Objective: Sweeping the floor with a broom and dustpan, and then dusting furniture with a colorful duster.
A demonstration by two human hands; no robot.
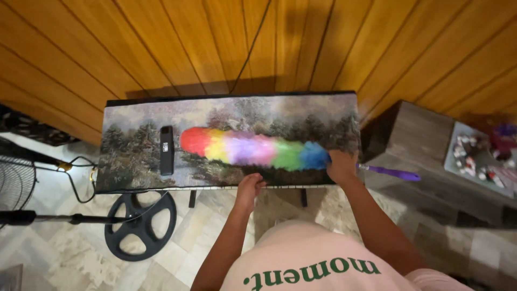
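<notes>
- Fan (16,183) on a stand at far left; its round black base (141,225) sits on the tiled floor below the covered surface.
- Cloth cover (134,151) with a woodland scene lies over a long tabletop against the wood-panelled wall (161,43).
- Black remote (167,150) lies upright on the cover's left part, just left of the duster's red tip, not touching it.
- Left hand (249,187) reaches forward, arm extended from below, grip curled over the cover's front edge, fingers bent, pressing the cloth; holds nothing else.
- Rainbow duster (253,149) lies flat across the cover's middle: red end left, then yellow, pink-violet, green, blue at right.
- Right hand (341,165) at the cover's right front, arm angled in from lower right, grip clenched around the duster's handle just past the blue end.
- Purple handle (393,173) sticks out right of the fist, over the gap beside the cover.
- Grey side table (420,140) at right; a tray (479,156) of small items on it, contents too blurred to tell.
</notes>
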